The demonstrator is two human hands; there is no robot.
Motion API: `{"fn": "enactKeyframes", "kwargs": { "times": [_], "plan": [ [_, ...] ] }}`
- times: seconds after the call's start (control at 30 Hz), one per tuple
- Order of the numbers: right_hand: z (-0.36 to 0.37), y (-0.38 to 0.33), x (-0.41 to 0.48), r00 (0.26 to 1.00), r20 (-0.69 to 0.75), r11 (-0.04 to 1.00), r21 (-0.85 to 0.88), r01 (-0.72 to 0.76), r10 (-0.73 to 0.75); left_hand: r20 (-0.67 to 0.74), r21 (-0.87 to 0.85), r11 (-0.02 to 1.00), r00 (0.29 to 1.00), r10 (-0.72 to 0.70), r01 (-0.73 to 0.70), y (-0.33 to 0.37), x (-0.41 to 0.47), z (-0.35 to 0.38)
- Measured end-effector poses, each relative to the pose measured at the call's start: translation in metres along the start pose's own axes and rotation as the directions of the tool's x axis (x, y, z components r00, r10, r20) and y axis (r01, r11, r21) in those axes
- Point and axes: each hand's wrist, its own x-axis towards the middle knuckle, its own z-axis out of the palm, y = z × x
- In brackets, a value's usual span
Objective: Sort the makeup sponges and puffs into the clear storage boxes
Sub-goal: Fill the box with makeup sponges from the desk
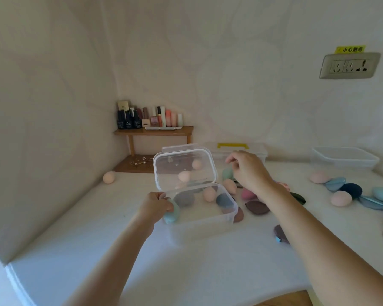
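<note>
A clear storage box [227, 214] stands on the white table with its hinged lid [184, 171] raised. Inside lie a peach sponge [209, 193] and dark puffs [184, 198]. My left hand [157, 205] is at the box's near-left corner, fingers closed on a light-blue sponge [171, 214]. My right hand [249, 171] hovers behind the box's right side, fingers apart, just above a mint sponge [227, 173] and a peach sponge [230, 186]. A brown puff [257, 207] and a magenta sponge [247, 193] lie right of the box.
More sponges and puffs [352, 193] are scattered at the right. A lone peach sponge [108, 177] sits far left. A yellow-handled clear box [252, 151] and an open clear tray [345, 159] stand at the back. A wooden shelf [155, 131] holds cosmetics.
</note>
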Motion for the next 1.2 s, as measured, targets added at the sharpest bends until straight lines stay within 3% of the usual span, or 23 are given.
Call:
{"fn": "enactKeyframes", "kwargs": {
  "times": [0.17, 0.4, 0.5, 0.77, 0.97, 1.03, 1.13, 1.2],
  "plan": [
    [0.025, 0.036, 0.035, 0.952, 0.280, 0.991, -0.088, -0.104, 0.125, 0.012, 0.041, 0.999, 1.000, 0.010, -0.010, -0.001, 0.007, 0.002],
    [0.061, 0.055, 0.073, 0.876, 0.474, 0.989, -0.145, -0.019, 0.086, 0.000, 0.034, 0.999, 0.999, 0.039, -0.039, -0.007, 0.011, 0.003],
    [0.066, 0.057, 0.073, 0.878, 0.463, 0.984, -0.174, -0.040, 0.118, 0.010, 0.015, 0.999, 0.999, 0.034, -0.034, -0.008, 0.012, 0.003],
    [0.041, 0.045, 0.063, 0.963, 0.230, 0.987, -0.111, -0.116, 0.139, 0.006, 0.003, 0.999, 0.999, 0.034, -0.034, -0.010, 0.013, 0.002],
    [-0.004, 0.007, 0.045, 0.977, 0.079, 0.969, 0.132, -0.208, 0.199, 0.001, -0.023, 0.999, 0.999, 0.042, -0.042, -0.008, 0.012, 0.003],
    [-0.016, -0.012, 0.033, 0.980, 0.106, 0.953, 0.234, -0.192, 0.171, 0.006, -0.034, 0.998, 0.999, 0.048, -0.048, -0.007, 0.008, 0.002],
    [-0.027, -0.041, 0.006, 0.950, 0.307, 0.889, 0.416, -0.193, 0.062, 0.009, -0.038, 0.998, 0.999, 0.052, -0.052, -0.007, 0.003, 0.003],
    [-0.028, -0.058, -0.013, 0.910, 0.414, 0.923, 0.353, -0.152, -0.008, 0.006, -0.052, 0.998, 0.999, 0.046, -0.046, -0.007, -0.001, 0.003]
  ]
}}
